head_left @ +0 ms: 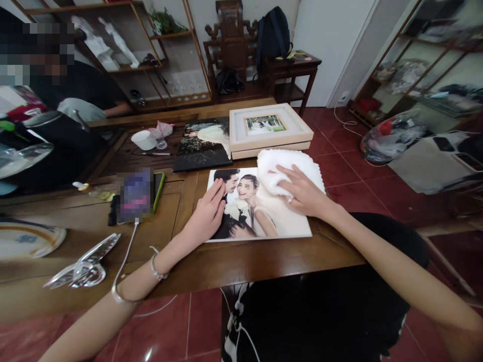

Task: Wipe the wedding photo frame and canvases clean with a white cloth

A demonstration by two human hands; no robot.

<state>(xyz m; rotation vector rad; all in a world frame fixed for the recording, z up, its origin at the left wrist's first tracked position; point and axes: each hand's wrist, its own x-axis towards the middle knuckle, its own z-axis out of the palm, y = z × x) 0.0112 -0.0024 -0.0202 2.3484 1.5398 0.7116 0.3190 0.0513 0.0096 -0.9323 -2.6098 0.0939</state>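
Observation:
A wedding photo panel [271,216] showing a couple lies flat on the wooden table in front of me. My left hand [207,210] rests on the panel's left side, its fingers stretched out and holding nothing. Over the upper right corner, my right hand [302,188] presses a fluffy white cloth [287,161] against the surface, fingers partly sunk into it. The cloth hides that corner. Just behind the panel, a pale wooden picture frame [271,146] with a small photo sits near a dark photo panel [204,143].
A charging phone [136,196], a small dropper bottle [94,191] and a shiny clear ornament [85,266] are on the left. Farther back are a white cup [144,140] and a black kettle [49,146]. Another person [90,85] sits across the table [241,261].

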